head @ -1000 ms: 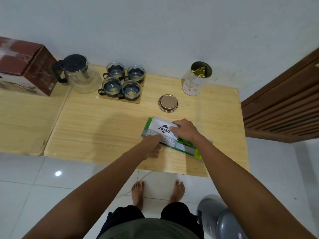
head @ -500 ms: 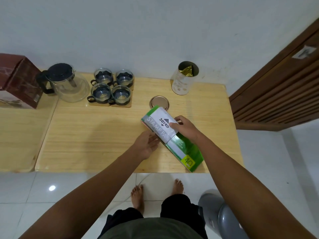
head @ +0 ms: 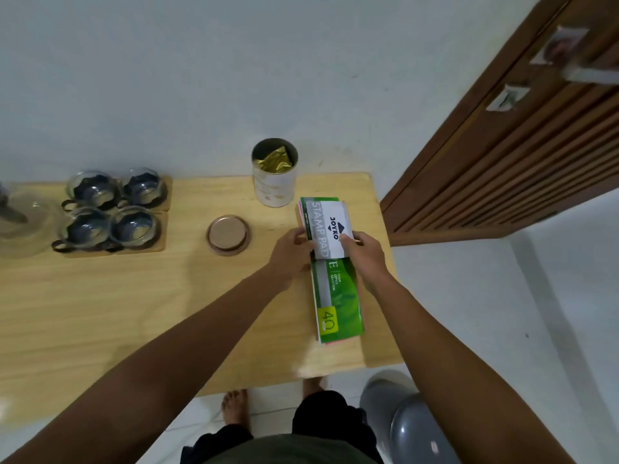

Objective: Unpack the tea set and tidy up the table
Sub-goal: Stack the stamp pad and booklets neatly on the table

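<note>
1. The green stamp-pad pack [head: 338, 296] lies flat near the table's [head: 134, 313] right edge, its long axis running from 12 to 6 o'clock
2. The left hand [head: 288, 252] grips the pack's left edge, fingers curled against it; the right hand [head: 363, 251] presses the white label from the 3 o'clock side, fingers together on the pack
3. An open tin [head: 274, 177] with gold foil inside stands at the pack's 11 o'clock, and its round lid [head: 228, 235] lies at 9 o'clock of the hands
4. Four glass cups [head: 110, 212] sit on wooden coasters further toward 9 o'clock, with a glass teapot [head: 20, 226] cut off by the frame beyond them
</note>
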